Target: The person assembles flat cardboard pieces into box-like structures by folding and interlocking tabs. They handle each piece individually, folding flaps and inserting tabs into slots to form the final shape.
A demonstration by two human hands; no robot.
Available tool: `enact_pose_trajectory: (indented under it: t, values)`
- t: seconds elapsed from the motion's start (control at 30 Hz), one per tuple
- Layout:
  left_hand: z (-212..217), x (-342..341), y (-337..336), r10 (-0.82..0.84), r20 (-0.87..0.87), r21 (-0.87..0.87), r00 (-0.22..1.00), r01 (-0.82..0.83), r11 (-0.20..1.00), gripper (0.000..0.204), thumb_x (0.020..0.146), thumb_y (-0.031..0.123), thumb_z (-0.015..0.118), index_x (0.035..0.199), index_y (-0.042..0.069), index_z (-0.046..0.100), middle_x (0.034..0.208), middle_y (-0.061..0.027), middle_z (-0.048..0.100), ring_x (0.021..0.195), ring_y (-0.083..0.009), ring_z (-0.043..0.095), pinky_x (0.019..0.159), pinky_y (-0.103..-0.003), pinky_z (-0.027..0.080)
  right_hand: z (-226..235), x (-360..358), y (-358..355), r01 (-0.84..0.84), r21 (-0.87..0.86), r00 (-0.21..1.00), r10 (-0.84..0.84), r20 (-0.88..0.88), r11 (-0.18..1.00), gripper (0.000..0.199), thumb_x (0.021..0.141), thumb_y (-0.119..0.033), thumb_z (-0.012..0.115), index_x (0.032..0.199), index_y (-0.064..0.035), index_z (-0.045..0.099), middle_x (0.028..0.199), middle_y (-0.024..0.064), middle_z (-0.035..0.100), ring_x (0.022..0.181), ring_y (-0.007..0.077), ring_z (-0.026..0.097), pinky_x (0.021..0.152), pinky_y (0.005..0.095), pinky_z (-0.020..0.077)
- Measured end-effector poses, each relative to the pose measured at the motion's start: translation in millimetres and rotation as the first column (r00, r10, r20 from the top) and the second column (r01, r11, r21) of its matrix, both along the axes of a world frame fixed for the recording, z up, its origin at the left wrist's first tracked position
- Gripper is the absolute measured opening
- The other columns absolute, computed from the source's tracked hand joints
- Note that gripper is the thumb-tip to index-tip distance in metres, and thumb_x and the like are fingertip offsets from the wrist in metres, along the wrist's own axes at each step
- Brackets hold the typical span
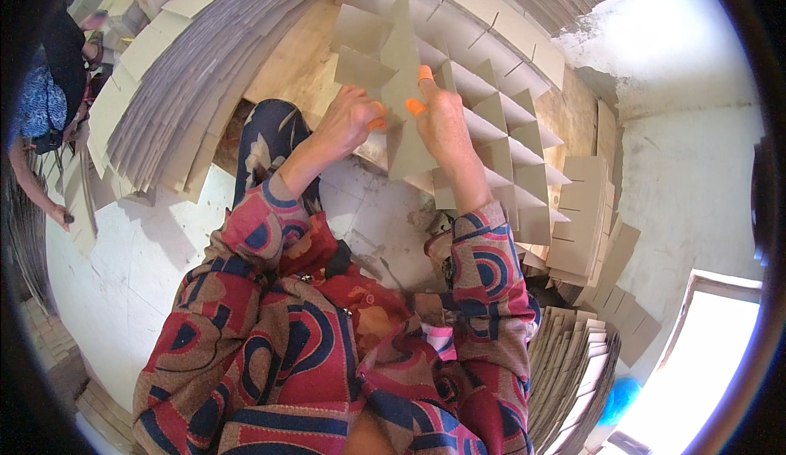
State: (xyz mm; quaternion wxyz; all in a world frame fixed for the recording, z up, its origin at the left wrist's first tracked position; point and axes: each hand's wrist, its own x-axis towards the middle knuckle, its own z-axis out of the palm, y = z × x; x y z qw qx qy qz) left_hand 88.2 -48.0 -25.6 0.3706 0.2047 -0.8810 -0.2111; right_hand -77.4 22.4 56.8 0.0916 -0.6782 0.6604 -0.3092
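Note:
A partly assembled cardboard divider grid (pixel 512 140) stands on the wooden board in front of me, its slotted strips crossing to form cells. At its left side a long cardboard strip (pixel 399 70) rises upright, with shorter cross strips (pixel 363 29) sticking out to the left. My left hand (pixel 348 119) is closed, its fingers curled at the left side of the long strip, at the lower cross strip. My right hand (pixel 444 119) grips the long strip from the right, thumb and forefinger against it. Orange finger covers show on both hands.
A large fanned stack of cardboard strips (pixel 205 70) lies at the left. Slotted strips (pixel 483 21) are piled behind the grid. More cardboard (pixel 577 218) leans at the right, with another stack (pixel 569 365) at lower right. Another person (pixel 61 87) is at far left.

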Motion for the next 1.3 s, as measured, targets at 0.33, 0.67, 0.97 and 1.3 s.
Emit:
enact_pose_trajectory:
  t: [0.33, 0.67, 0.97, 1.3]
  values:
    - [3, -4, -1, -0.007, 0.039, 0.034, 0.999, 0.005, 0.999, 0.003, 0.073, 0.009, 0.070, 0.075, 0.008, 0.067, 0.071, -0.0105, 0.062, 0.079, -0.0298, 0.056, 0.072, -0.039, 0.041, -15, -3, -3, 0.046, 0.051, 0.996, -0.042, -0.079, 0.998, 0.029, 0.079, 0.002, 0.060, 0.107, 0.0092, 0.055, 0.076, 0.0280, 0.061, 0.074, 0.0438, 0.063, 0.062, 0.0494, 0.0494]
    - [1, -3, 0, 0.002, 0.070, -0.036, 0.998, 0.000, 0.999, 0.013, 0.071, 0.009, 0.075, 0.083, 0.007, 0.069, 0.070, -0.0084, 0.062, 0.072, -0.0275, 0.055, 0.071, -0.039, 0.043, -9, 19, 7, 0.139, 0.149, 0.981, -0.116, -0.154, 0.979, 0.032, 0.077, 0.003, 0.059, 0.108, 0.0075, 0.056, 0.075, 0.0240, 0.064, 0.071, 0.0422, 0.064, 0.062, 0.0496, 0.0522]
    - [2, -4, -1, -0.001, 0.114, 0.006, 0.993, 0.000, 1.000, 0.018, 0.071, 0.006, 0.072, 0.089, 0.008, 0.069, 0.076, -0.0098, 0.063, 0.077, -0.0290, 0.054, 0.075, -0.039, 0.042, -27, 5, -3, 0.122, 0.249, 0.968, -0.060, -0.243, 0.961, 0.017, 0.088, -0.017, 0.060, 0.098, -0.0041, 0.063, 0.079, 0.0212, 0.065, 0.077, 0.0399, 0.065, 0.065, 0.0498, 0.0517]
    - [34, -20, 1, -0.060, 0.186, -0.142, 0.981, 0.087, 0.986, 0.081, 0.065, 0.014, 0.079, 0.138, 0.005, 0.044, 0.138, -0.0138, 0.047, 0.131, -0.0354, 0.038, 0.107, -0.045, 0.033, -31, -99, 9, 0.469, -0.025, 0.791, -0.433, -0.432, 0.883, 0.017, 0.091, -0.022, 0.059, 0.100, -0.0085, 0.063, 0.082, 0.0187, 0.064, 0.079, 0.0379, 0.065, 0.068, 0.0485, 0.0520]
